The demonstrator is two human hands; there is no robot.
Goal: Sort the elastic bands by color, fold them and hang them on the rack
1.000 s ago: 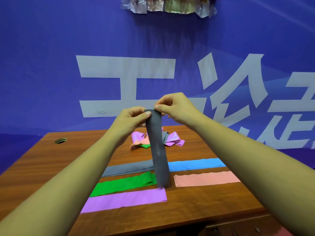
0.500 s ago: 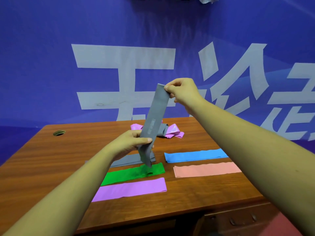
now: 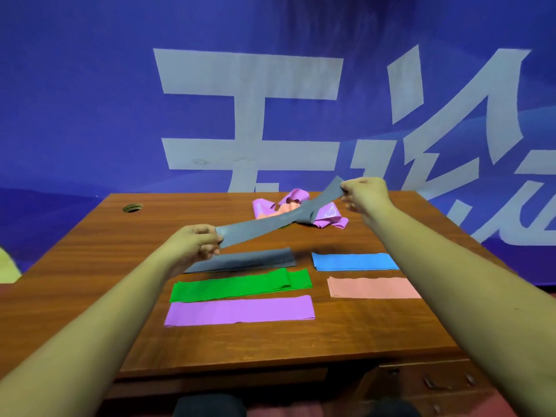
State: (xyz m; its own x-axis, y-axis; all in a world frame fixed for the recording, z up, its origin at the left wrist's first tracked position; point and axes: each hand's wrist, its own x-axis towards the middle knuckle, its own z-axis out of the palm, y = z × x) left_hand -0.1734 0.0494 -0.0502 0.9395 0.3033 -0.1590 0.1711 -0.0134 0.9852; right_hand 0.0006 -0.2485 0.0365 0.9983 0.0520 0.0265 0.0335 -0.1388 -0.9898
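Head view: left hand [image 3: 195,245] and right hand [image 3: 364,195] each pinching an end of a grey band [image 3: 270,225], stretching it above the table [image 3: 90,251]. Lying flat beneath: grey strip [image 3: 249,263], green [image 3: 240,285], purple [image 3: 240,310], blue [image 3: 355,261], pink [image 3: 373,287]. Unsorted heap [image 3: 328,216] sitting behind.

A flat grey elastic band [image 3: 272,225] is held in the air. On the reddish-brown wood-grain table [image 3: 90,260] lie folded strips: a grey one [image 3: 249,261], a bright green one [image 3: 240,285] at 6 o'clock of it, a violet one [image 3: 240,310] below that, a sky-blue one [image 3: 355,261] at 3 o'clock, a salmon-pink one [image 3: 373,287]. A tangled pile of violet and salmon bands [image 3: 301,206] sits at 12 o'clock. The backdrop [image 3: 90,100] is deep blue with pale grey lettering.
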